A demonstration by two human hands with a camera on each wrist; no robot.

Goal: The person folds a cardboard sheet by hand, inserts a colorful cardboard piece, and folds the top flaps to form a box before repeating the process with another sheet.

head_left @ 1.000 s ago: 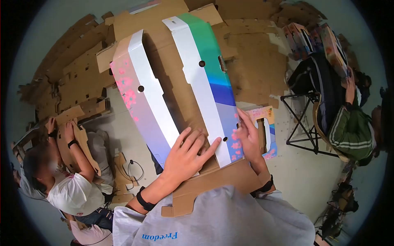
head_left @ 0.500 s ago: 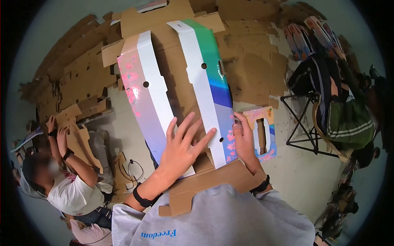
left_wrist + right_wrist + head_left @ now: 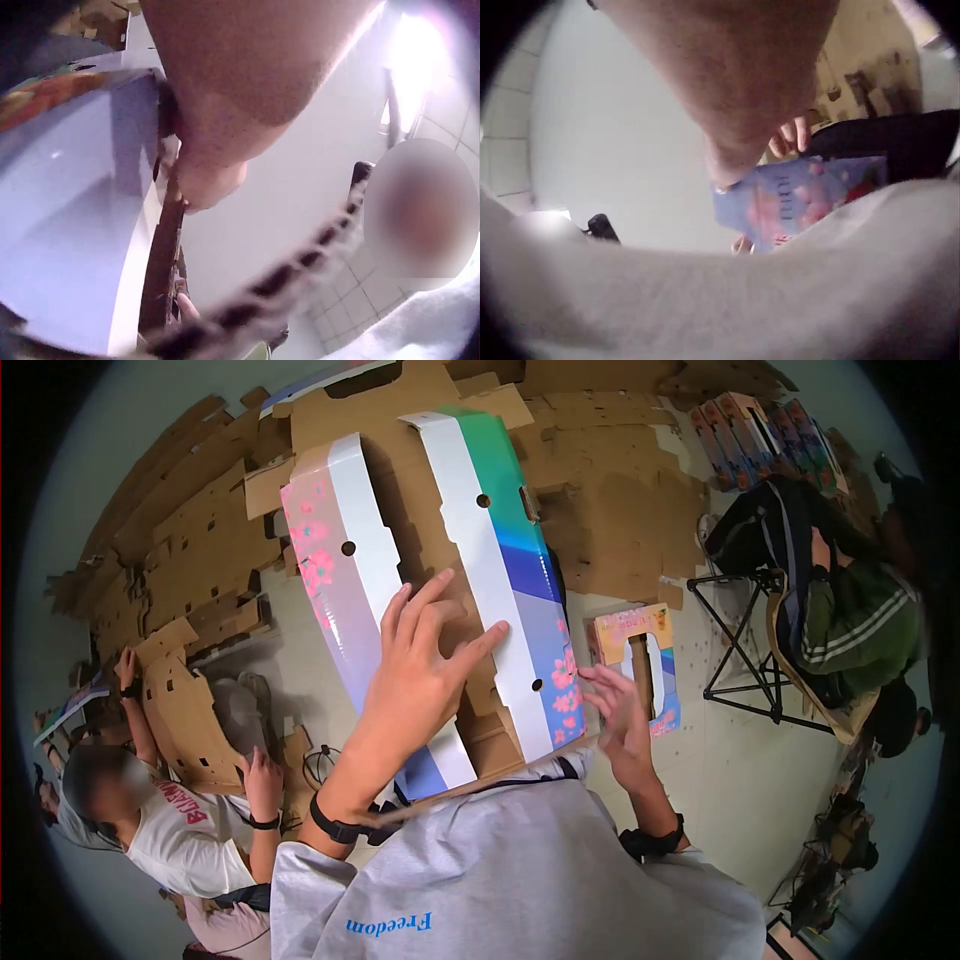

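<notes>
Right now the person in the grey top has a big printed cardboard box blank [image 3: 425, 500] propped against the chest, its far end tipped away toward the floor. It looks like the side walls are being folded up: the left flap [image 3: 345, 575] and the right flap [image 3: 495, 550] both stand up from the brown inner panel.

The left hand [image 3: 415, 670] lies flat on that brown panel between the two flaps, fingers spread and fairly straight, pressing and gripping nothing. The right hand [image 3: 625, 720] is at the outer, flower-printed face of the right flap near its lower end. Its fingertips touch the print and the fingers seem stretched out rather than curled, though the hand is blurred.

To my eye the next move calls for firm pressure along the crease while the right flap is pushed inward.

Flat cardboard sheets [image 3: 620, 510] cover the floor beyond, a small printed carton [image 3: 640, 650] lies just beside the right hand, and a person in a white shirt [image 3: 170, 820] crouches at the left.
</notes>
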